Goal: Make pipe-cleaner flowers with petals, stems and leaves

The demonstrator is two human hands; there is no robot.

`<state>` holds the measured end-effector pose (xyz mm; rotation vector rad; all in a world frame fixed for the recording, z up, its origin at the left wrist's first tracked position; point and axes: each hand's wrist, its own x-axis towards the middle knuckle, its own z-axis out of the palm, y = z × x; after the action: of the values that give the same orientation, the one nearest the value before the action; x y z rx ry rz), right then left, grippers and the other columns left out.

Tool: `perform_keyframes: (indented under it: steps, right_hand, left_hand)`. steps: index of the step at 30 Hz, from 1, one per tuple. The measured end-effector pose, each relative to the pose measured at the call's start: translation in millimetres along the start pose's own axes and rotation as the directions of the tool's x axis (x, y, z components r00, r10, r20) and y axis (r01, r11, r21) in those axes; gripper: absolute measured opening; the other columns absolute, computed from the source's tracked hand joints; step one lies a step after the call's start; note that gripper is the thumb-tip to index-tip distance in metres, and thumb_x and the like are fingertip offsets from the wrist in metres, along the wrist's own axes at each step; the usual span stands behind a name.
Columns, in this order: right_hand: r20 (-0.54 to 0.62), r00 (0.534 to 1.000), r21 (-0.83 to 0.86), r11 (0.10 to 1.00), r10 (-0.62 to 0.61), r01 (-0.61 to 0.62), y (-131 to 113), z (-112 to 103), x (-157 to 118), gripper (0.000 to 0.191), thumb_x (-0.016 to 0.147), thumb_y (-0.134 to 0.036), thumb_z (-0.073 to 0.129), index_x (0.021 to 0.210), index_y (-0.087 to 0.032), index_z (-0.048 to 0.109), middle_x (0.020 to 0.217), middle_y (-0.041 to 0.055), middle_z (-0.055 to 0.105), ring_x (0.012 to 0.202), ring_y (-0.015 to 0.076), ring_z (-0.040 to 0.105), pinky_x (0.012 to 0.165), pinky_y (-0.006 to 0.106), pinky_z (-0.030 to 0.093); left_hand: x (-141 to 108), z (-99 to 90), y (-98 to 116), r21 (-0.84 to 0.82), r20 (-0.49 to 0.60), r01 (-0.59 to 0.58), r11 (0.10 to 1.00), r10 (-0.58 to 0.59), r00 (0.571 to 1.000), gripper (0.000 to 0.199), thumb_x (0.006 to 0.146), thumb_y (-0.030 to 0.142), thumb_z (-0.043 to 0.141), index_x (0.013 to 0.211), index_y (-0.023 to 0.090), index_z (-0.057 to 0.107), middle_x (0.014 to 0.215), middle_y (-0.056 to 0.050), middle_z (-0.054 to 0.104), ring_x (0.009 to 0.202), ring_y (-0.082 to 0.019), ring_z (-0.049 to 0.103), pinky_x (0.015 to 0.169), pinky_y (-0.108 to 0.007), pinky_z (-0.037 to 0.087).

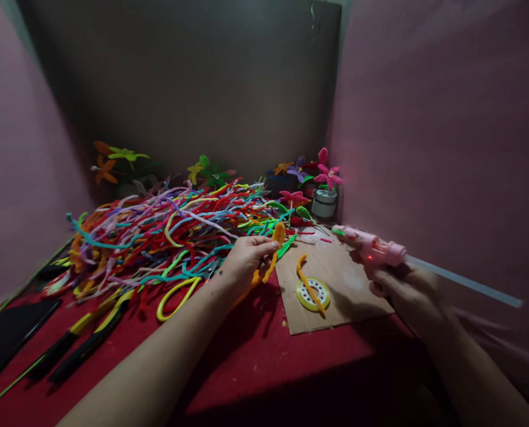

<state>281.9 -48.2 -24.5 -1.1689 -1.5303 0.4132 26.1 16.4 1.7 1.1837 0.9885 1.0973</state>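
Note:
My left hand (pixel 249 256) pinches an orange pipe cleaner petal (pixel 279 236), its looped tip upright and orange lengths hanging below the fingers. On the right, my right hand (pixel 407 290) is wrapped round a pink glue gun (pixel 373 244) with a small red light glowing. A long translucent glue stick (pixel 464 280) sticks out of its back, and its green-tipped nozzle points left toward the petal, apart from it. Between the hands, a loose orange pipe cleaner (pixel 311 286) lies across a yellow tape roll (pixel 302 296) on a board (pixel 340 270).
A large heap of coloured pipe cleaners (pixel 158 225) covers the left and back. Yellow-handled scissors (pixel 175 296) and black-and-yellow pliers (pixel 91 332) lie in front, with a dark flat object (pixel 15 338) farther left. Pipe cleaner flowers (pixel 328 176) and a pale pot (pixel 324 203) stand behind.

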Motion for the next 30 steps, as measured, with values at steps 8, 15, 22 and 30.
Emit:
perform_keyframes:
  steps: [8, 15, 22, 30]
  right_hand:
    - [0.247, 0.957, 0.377, 0.895, 0.151, -0.238, -25.9, 21.3, 10.8, 0.03, 0.078, -0.03, 0.06, 0.107, -0.022, 0.063, 0.097, 0.0099, 0.066, 0.069, 0.0179, 0.057, 0.041, 0.023, 0.04]
    - [0.235, 0.97, 0.704, 0.698, -0.055, -0.131, -58.4, 58.1, 72.9, 0.013, 0.077, -0.021, 0.06, 0.089, -0.018, 0.066, 0.081, 0.0045, 0.068, 0.071, 0.0173, 0.063, 0.067, 0.032, 0.053]
    - [0.254, 0.963, 0.777, 0.575, 0.086, -0.256, -36.8, 90.3, 80.0, 0.024, 0.078, -0.03, 0.057, 0.1, -0.021, 0.059, 0.08, 0.0018, 0.068, 0.068, 0.0172, 0.065, 0.063, 0.034, 0.054]
    - [0.285, 0.954, 0.512, 0.827, 0.09, -0.231, -25.3, 77.5, 55.5, 0.023, 0.081, -0.036, 0.055, 0.08, -0.014, 0.062, 0.065, 0.0018, 0.061, 0.05, 0.0094, 0.052, 0.044, 0.02, 0.04]
  left_hand:
    - [-2.9, 3.7, -0.1, -0.059, 0.056, 0.043, 0.997, -0.04, 0.998, 0.015, 0.062, 0.025, 0.068, 0.061, 0.012, 0.06, 0.043, 0.005, 0.047, 0.036, -0.004, 0.037, 0.04, -0.019, 0.023]
    - [0.8, -9.4, 13.8, -0.183, -0.078, -0.045, 0.982, 0.031, 0.996, 0.015, 0.061, 0.024, 0.067, 0.062, 0.013, 0.058, 0.047, 0.005, 0.049, 0.038, -0.005, 0.04, 0.04, -0.019, 0.027]
    - [9.4, -23.5, 11.9, -0.268, -0.207, -0.107, 0.958, 0.051, 0.977, 0.017, 0.061, 0.024, 0.065, 0.056, 0.015, 0.051, 0.043, 0.006, 0.042, 0.034, -0.005, 0.034, 0.035, -0.019, 0.022]
    - [10.6, -17.5, 5.2, -0.27, -0.163, -0.064, 0.961, 0.02, 0.986, 0.017, 0.062, 0.026, 0.068, 0.063, 0.014, 0.057, 0.046, 0.006, 0.045, 0.037, -0.005, 0.037, 0.038, -0.019, 0.024]
